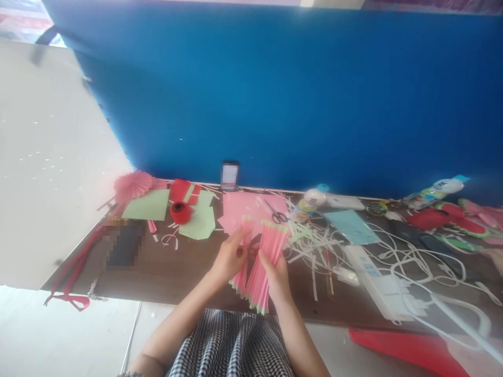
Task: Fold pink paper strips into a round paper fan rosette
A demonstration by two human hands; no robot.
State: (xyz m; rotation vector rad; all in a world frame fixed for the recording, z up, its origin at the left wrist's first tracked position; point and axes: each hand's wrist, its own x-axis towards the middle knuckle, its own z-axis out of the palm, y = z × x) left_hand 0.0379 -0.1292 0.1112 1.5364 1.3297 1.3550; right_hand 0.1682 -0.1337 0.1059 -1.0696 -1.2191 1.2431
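My two hands hold pleated pink paper point(257, 288) with pale green edges above the front middle of a cluttered brown table point(176, 275). The thumb and fingers of my left hand point(232, 255) are clamped on the narrower left part; those of my right hand point(277, 272) grip the wider right part, thumb across the folds. A gap separates the two parts between my hands. The lower green edge overlaps the table's front edge in this view, just ahead of my checked garment point(231, 343).

Beyond the upper edge, scissors point(280, 217) lie on a flat pink sheet point(243, 207), near a blue panel point(275, 94) that bounds the table's back. To my left, bare wood stretches from my forearm to a dark, blurred-out object point(123, 248), with a red tape roll point(184, 213) and pale green sheets point(147, 205) farther back. My right side is tighter: white paper scraps point(302, 246) crowd near the right hand, and a power strip point(371, 285) with tangled white cables point(396, 262) fills the table beyond, up to its front edge.
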